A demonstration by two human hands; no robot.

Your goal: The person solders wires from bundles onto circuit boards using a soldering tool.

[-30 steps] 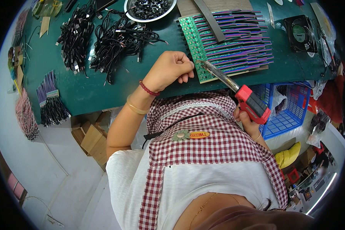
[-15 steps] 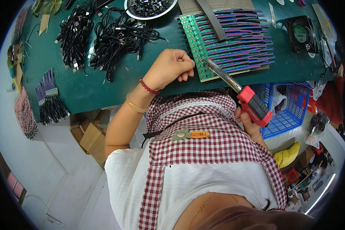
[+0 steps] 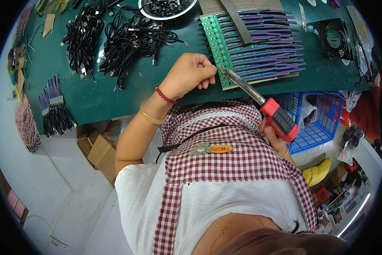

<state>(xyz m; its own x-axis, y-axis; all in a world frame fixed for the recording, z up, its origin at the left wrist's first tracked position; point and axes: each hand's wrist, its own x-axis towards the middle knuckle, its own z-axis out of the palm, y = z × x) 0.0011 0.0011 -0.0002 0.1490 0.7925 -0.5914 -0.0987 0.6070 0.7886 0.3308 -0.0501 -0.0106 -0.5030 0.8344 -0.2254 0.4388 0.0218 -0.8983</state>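
My left hand (image 3: 194, 73) is closed in a pinch at the left edge of a row of green circuit boards (image 3: 218, 44). Whatever lies between its fingertips is too small to make out. A red and black soldering iron (image 3: 279, 120) is in my right hand (image 3: 276, 138), which grips it from below at the handle, partly hidden. Its metal shaft slants up and left, and the tip is beside my left fingertips, over the boards' near end. I cannot tell whether it touches. Bundles of coloured wires (image 3: 267, 53) run rightward from the boards.
A flat grey bar (image 3: 237, 22) lies across the boards and wires. Heaps of black cables (image 3: 127, 49) and a white bowl (image 3: 169, 19) of small black parts are further left. A black fan (image 3: 335, 39) stands right; a blue basket (image 3: 314, 142) sits below the table edge.
The soldering iron has shifted slightly left, bringing its tip closer to my left fingertips. My left hand stays pinched in nearly the same place.
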